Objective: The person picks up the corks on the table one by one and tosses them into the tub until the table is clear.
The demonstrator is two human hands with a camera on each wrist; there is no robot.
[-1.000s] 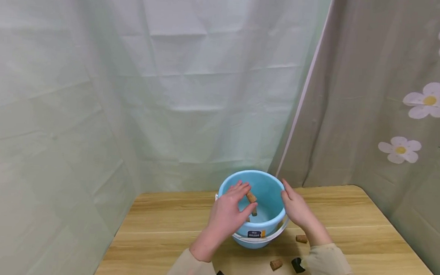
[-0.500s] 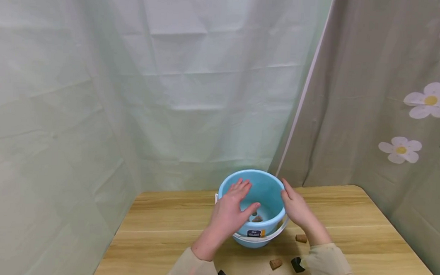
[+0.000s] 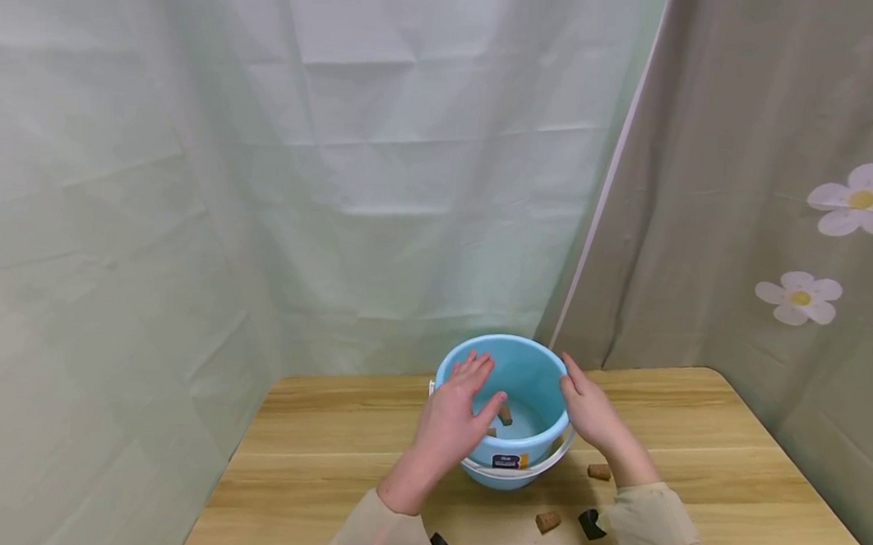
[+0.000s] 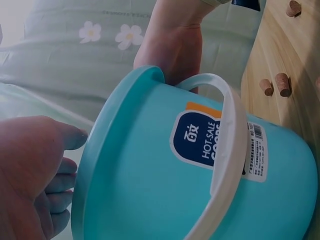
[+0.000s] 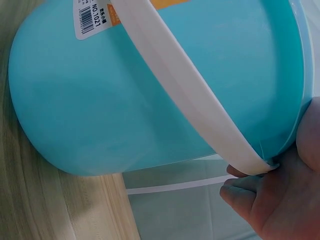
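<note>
A light blue bucket (image 3: 527, 376) stands on the table with its white handle (image 3: 556, 453) hanging down in front. My right hand (image 3: 592, 412) grips the right side of its rim, the thumb near the rim and the other fingers outside, below the handle's hinge in the right wrist view. Over the left part of the bucket's mouth hovers my left hand (image 3: 455, 413), fingers spread and holding nothing. A cork (image 3: 506, 414) lies inside the bucket, and part of another cork (image 3: 491, 432) shows beside my left thumb. The rest of the bucket's inside is hidden by my left hand.
On the wooden table (image 3: 323, 448) lie loose corks, one cork (image 3: 548, 522) in front of the bucket and another cork (image 3: 599, 472) by my right wrist. Black pieces (image 3: 592, 524) show beside both sleeves. Curtains (image 3: 412, 181) hang behind the table.
A cork that my left hand pinched over the bucket has dropped inside. The left fingers have spread apart. The right hand and bucket stay in place.
</note>
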